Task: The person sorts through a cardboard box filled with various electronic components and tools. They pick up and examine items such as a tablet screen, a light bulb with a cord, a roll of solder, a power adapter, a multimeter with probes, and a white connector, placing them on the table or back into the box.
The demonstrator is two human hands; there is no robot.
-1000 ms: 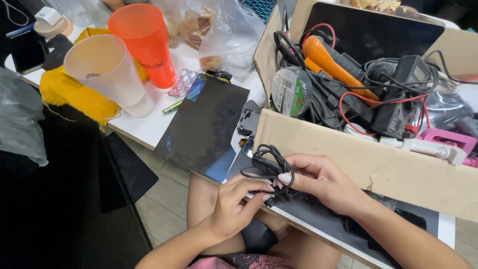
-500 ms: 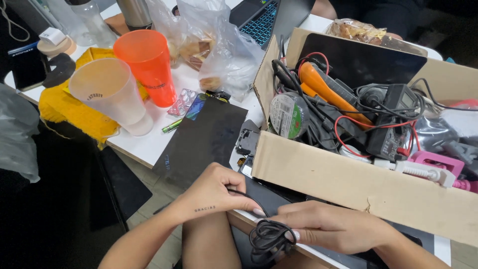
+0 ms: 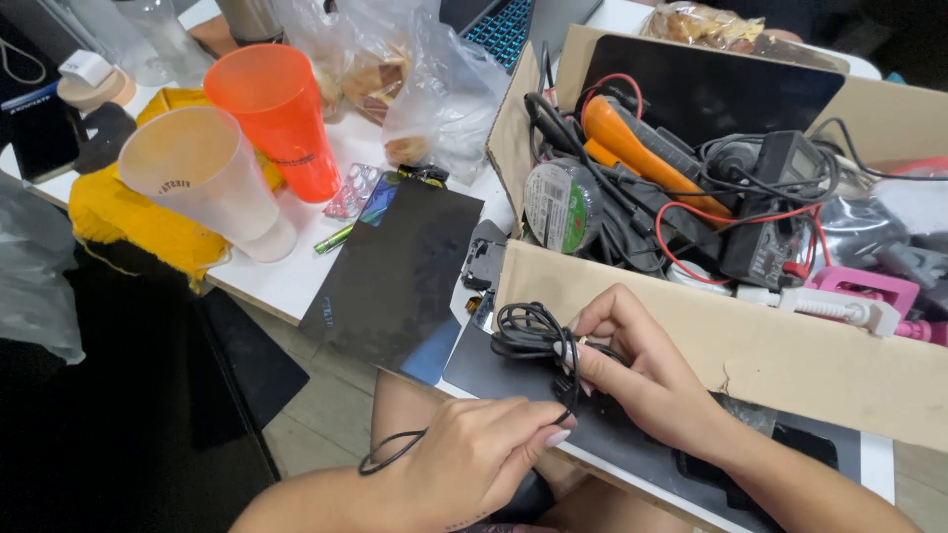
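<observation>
Here our right hand [image 3: 642, 370] pinches the mostly coiled black cable [image 3: 528, 331]; our left hand [image 3: 484, 454] grips its loose tail, unwound beside the cardboard box [image 3: 711, 341].

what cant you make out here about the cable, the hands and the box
Head view, the only one:
- Black cable: its plug ends are hidden in the coil and under the right hand's fingers.
- Left hand: its palm faces away, so how it grips the loose loop is unclear.
- Cardboard box: its near wall hides the bottom; the right end is cut off by the edge.
- Blister pack: too small to count pills.
</observation>
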